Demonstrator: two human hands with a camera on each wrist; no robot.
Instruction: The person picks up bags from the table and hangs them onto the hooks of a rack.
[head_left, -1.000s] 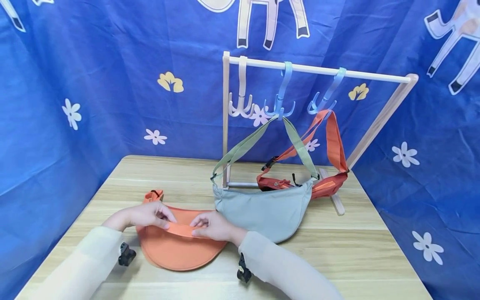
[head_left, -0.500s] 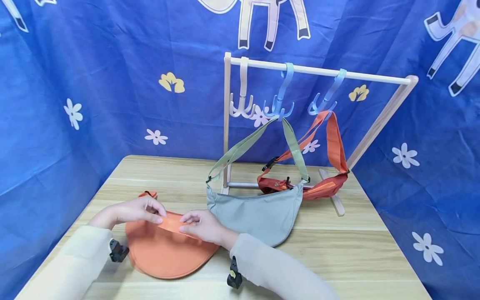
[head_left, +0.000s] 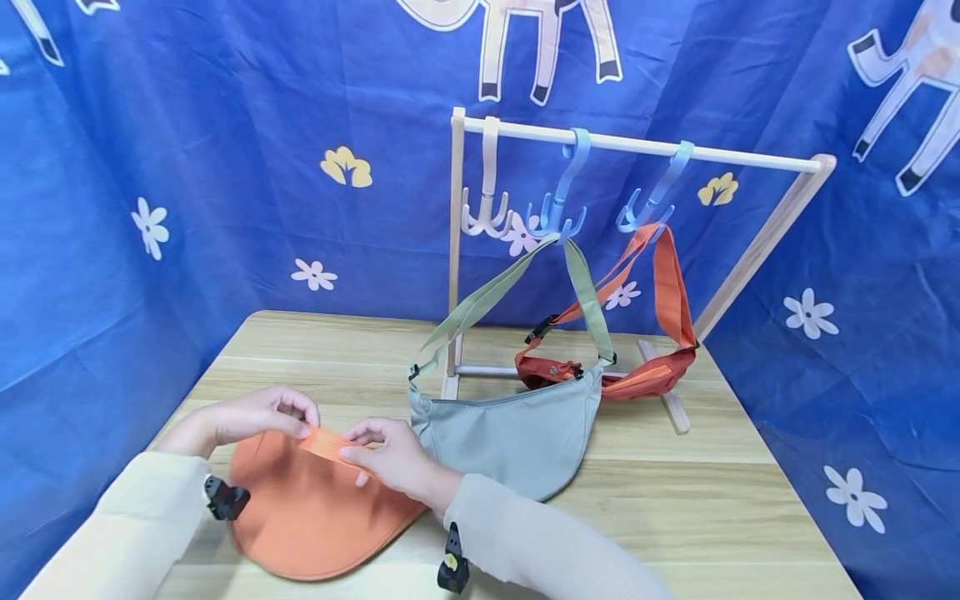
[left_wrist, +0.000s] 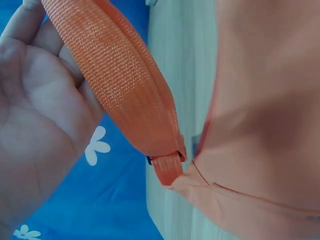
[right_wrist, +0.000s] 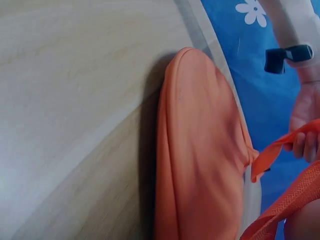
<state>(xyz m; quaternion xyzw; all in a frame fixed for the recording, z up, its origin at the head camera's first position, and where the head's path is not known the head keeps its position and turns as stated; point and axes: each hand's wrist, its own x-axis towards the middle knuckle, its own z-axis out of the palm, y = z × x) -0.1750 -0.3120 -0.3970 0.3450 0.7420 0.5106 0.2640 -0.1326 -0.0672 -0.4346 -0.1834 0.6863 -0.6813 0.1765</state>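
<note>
An orange shoulder bag (head_left: 315, 525) lies on the left part of the table, its rounded bottom toward me. My left hand (head_left: 258, 414) pinches the bag's orange strap (head_left: 327, 444) between thumb and fingers. A little to the right, my right hand (head_left: 393, 454) pinches the same strap, with a short stretch of webbing between the two hands. The left wrist view shows the strap (left_wrist: 115, 75) lying across the fingers and running down to a dark buckle at the bag's corner. From the right wrist, the bag (right_wrist: 200, 150) appears edge-on; that hand is mostly out of this view.
A grey-green bag (head_left: 510, 433) hangs by its strap from the middle blue hook (head_left: 555, 212), touching the table beside my right arm. Behind it, a red bag (head_left: 652, 375) hangs from the right blue hook (head_left: 652, 200). A white hook (head_left: 487, 192) on the rack's bar (head_left: 622, 143) holds nothing.
Both hands have moved left with the strap, and the orange bag has slid left and toward me. The grey-green bag has swung left too.
</note>
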